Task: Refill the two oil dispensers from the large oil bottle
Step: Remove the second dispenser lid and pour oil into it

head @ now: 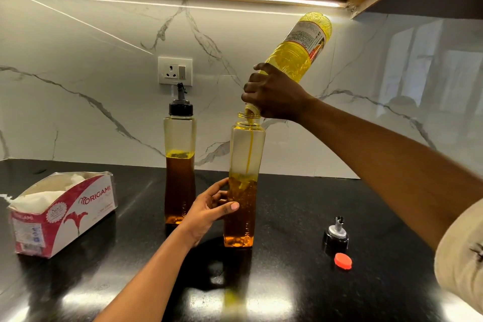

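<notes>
Oil dispenser (244,159), uncapped, gripped low by left fingers (231,206); mouth just under right fingers (252,83), clamped round large oil bottle (300,47) neck. Thin stream landing inside. Likely slips: steeper tilt missing narrow mouth, spilling onto counter (287,282); overfilling.

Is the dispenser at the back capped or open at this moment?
Capped. The back dispenser carries its black pourer cap; a second pourer cap stands loose on the counter.
</notes>
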`<state>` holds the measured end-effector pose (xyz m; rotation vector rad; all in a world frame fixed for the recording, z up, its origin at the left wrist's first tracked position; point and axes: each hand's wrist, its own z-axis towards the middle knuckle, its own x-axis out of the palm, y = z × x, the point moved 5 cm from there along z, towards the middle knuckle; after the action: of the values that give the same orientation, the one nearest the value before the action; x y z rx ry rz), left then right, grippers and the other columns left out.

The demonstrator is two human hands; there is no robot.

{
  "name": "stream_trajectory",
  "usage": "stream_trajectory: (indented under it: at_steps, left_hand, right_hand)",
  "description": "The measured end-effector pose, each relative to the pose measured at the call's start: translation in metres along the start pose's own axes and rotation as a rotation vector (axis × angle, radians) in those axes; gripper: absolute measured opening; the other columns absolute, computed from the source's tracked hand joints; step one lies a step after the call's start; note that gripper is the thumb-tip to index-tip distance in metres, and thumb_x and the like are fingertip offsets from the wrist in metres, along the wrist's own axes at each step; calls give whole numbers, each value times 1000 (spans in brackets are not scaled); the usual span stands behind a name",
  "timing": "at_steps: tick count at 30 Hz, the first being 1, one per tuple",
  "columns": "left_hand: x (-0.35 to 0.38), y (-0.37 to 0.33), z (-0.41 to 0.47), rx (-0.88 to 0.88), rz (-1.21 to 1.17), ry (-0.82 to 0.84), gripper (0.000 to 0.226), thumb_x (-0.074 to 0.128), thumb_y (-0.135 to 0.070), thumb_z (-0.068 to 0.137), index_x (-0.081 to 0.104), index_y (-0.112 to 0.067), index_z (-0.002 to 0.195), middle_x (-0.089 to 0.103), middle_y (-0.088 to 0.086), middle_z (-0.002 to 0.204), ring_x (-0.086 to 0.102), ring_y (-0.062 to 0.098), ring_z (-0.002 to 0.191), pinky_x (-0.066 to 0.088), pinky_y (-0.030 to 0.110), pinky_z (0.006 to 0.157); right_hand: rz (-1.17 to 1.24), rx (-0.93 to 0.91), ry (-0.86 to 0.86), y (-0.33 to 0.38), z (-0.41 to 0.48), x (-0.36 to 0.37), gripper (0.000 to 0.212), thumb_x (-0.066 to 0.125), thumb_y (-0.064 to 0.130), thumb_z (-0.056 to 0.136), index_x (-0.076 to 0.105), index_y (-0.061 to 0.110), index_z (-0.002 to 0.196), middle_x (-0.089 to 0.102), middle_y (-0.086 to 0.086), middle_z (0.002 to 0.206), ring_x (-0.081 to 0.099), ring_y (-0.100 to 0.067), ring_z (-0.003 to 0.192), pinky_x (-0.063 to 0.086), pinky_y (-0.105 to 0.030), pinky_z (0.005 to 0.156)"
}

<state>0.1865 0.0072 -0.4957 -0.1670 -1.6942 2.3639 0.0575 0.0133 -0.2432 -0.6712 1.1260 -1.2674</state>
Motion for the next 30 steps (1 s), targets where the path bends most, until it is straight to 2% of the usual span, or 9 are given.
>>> stream_trajectory:
  at_steps: [5, 13, 18, 22, 30]
  left_hand:
    - [0, -1, 0, -4, -2, -2, 92, 91, -51, 47, 51, -34, 129, 70, 5, 111, 66, 19, 108, 55, 25, 82]
    - [1, -2, -1, -10, -13, -2, 91, 92, -51, 45, 52, -35, 126, 71, 3, 109, 67, 18, 106, 55, 24, 79]
    - [1, -1, -1, -13, -13, -1, 82, 88, -33, 59, 50, -29, 131, 72, 3, 108, 67, 19, 106, 55, 24, 80]
    - [2, -2, -1, -17, -20, -6, 90, 92, -44, 47, 52, -32, 127, 72, 2, 107, 67, 18, 105, 55, 25, 80]
    - [2, -3, -1, -20, -15, -9, 94, 92, -44, 47, 50, -30, 130, 71, 5, 110, 67, 19, 107, 55, 26, 82]
  right_hand:
    - [-16, -6, 2, 0, 0, 0, 21, 55, 29, 89, 66, 12, 96, 69, -7, 96, 64, -29, 96, 39, -46, 100]
    - [-17, -7, 1, 0, 0, 0, 20, 55, 28, 89, 65, 12, 95, 69, -8, 95, 64, -29, 96, 39, -46, 100]
    - [-24, -5, 19, -1, 0, 3, 22, 51, 29, 91, 64, 12, 98, 68, -7, 98, 63, -29, 99, 37, -46, 102]
    - [-29, -9, 14, -1, 0, 3, 22, 52, 30, 91, 64, 13, 97, 69, -7, 97, 63, -29, 98, 38, -46, 102]
    - [-21, -10, 13, -1, 0, 2, 21, 53, 28, 90, 65, 12, 97, 69, -7, 97, 63, -29, 98, 37, -46, 102]
